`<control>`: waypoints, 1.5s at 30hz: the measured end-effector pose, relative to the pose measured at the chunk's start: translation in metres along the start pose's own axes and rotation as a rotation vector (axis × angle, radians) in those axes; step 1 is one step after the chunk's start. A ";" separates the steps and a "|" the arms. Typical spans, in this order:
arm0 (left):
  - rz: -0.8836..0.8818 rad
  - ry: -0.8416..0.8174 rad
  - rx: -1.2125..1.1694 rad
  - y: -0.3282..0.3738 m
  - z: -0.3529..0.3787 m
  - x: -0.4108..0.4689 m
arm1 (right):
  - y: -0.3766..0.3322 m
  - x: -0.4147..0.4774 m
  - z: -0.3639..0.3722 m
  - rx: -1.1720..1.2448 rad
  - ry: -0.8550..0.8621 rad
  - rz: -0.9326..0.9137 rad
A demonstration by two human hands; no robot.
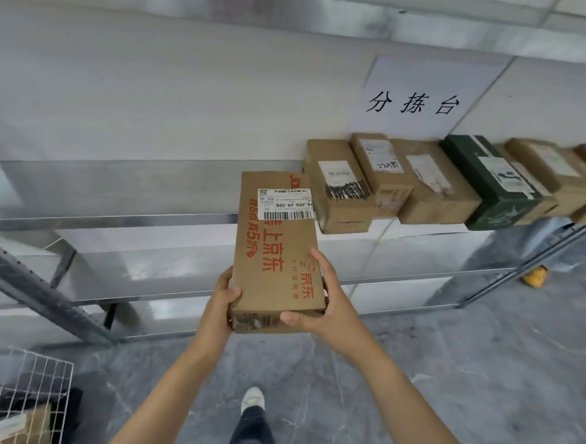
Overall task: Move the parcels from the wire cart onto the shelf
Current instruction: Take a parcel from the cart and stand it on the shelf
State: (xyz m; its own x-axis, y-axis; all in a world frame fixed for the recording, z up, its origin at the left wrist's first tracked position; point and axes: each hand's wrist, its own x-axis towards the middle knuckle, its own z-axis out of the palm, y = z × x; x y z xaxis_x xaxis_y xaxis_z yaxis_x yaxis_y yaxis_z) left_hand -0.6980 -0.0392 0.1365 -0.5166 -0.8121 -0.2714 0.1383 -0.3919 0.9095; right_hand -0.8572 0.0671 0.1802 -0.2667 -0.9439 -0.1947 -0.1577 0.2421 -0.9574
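Observation:
I hold a long brown cardboard parcel with red print and a white barcode label, its far end over the front edge of the metal shelf. My left hand grips its near left corner. My right hand grips its near right corner, thumb across the end face. The parcel lies just left of a brown box at the head of a row of parcels on the shelf. The white wire cart stands at the lower left with a brown parcel inside.
The row to the right holds several brown boxes and a dark green box. A paper sign hangs on the wall above. Lower shelf levels and a slanted steel upright lie at the left. My foot is on the grey floor.

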 end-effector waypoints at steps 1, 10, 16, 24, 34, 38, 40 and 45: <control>-0.014 0.008 -0.022 0.002 0.004 0.010 | -0.001 0.011 -0.005 -0.012 0.017 0.005; -0.045 0.039 -0.030 0.026 0.020 0.115 | 0.000 0.115 -0.030 -0.052 0.109 0.034; -0.084 0.073 0.070 0.027 0.040 0.159 | 0.006 0.142 -0.047 -0.169 0.320 -0.020; -0.100 0.176 0.243 0.026 0.052 0.183 | 0.008 0.158 -0.066 -0.708 0.480 -0.108; -0.047 0.324 0.379 0.030 0.064 0.167 | 0.014 0.167 -0.100 -0.798 0.173 -0.310; 0.086 0.484 0.628 0.035 0.066 0.152 | 0.004 0.165 -0.110 -0.747 0.127 -0.395; 0.164 0.635 0.767 0.037 0.056 0.140 | 0.003 0.163 -0.111 -0.681 0.187 -0.477; 0.072 0.859 1.221 0.034 0.022 0.073 | -0.008 0.169 -0.107 -0.560 0.107 -0.790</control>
State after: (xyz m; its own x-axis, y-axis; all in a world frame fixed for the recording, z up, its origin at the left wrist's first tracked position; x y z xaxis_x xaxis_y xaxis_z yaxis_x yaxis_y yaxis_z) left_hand -0.7493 -0.1023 0.1551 0.1625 -0.9833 0.0818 -0.8564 -0.0993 0.5067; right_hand -1.0029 -0.0704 0.1773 0.0292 -0.8615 0.5069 -0.7503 -0.3540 -0.5583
